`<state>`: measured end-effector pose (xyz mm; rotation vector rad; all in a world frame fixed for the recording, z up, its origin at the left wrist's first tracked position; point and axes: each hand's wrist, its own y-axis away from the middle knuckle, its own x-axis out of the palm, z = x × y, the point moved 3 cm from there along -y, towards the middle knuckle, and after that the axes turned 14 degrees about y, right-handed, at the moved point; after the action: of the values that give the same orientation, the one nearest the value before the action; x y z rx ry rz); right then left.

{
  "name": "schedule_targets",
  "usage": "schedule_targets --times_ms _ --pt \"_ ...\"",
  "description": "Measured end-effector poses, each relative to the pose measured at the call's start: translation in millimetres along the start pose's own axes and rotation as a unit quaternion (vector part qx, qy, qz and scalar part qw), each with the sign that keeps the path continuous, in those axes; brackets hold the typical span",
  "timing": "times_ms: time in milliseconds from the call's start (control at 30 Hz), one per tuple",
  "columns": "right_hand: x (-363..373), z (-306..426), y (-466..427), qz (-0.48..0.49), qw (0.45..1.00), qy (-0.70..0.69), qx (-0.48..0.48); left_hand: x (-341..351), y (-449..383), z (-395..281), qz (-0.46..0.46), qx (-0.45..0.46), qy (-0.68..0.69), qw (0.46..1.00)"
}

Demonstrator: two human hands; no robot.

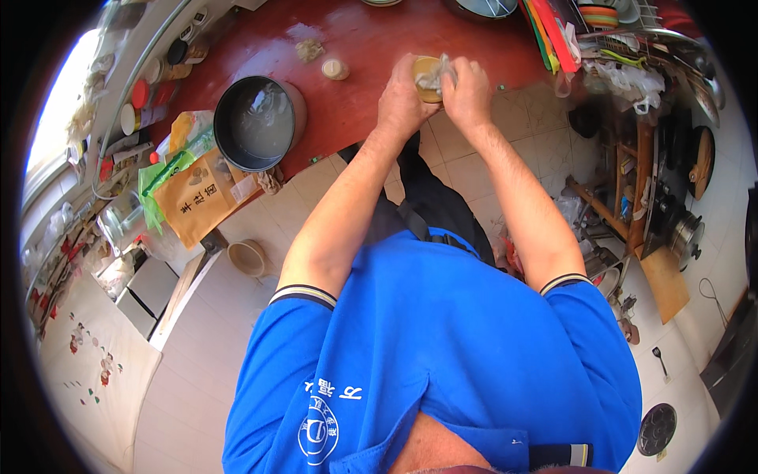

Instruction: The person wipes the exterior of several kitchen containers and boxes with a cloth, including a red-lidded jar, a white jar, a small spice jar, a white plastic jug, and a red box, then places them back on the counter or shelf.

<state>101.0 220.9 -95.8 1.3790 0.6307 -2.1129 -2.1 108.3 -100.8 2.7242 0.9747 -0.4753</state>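
Observation:
Above the front edge of a red tabletop (355, 112), my left hand (405, 95) grips a small round yellowish container (426, 98) by its side. My right hand (471, 92) holds a crumpled whitish cloth (439, 74) against the container's face. A small lidded jar (335, 69) with a pale top stands to the left on the table, beside a crumpled pale wad (309, 51). Further left, a dark pot (258, 124) holds cloudy liquid.
Jars (145, 93) line the table's left side. A brown paper package (192, 192) and green plastic bag (151, 198) lie near the pot. Colored plastic strips (553, 35) and a wire dish rack (630, 35) are at right. A round basin (247, 258) sits below.

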Motion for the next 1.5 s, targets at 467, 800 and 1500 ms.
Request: schedule_targets --times_ms 467,800,1500 --pt "5.0 40.9 -42.7 -0.049 0.979 0.134 -0.149 -1.5 1.3 9.6 0.017 -0.035 0.007 0.999" --pt "18.8 33.8 -39.9 -0.067 0.971 0.173 -0.149 2.2 4.4 23.2 -0.007 0.000 -0.006 1.000" --pt "41.6 -47.5 4.8 0.056 0.959 -0.199 0.191 -11.3 -16.5 -0.5 0.133 0.147 -0.062 0.978"
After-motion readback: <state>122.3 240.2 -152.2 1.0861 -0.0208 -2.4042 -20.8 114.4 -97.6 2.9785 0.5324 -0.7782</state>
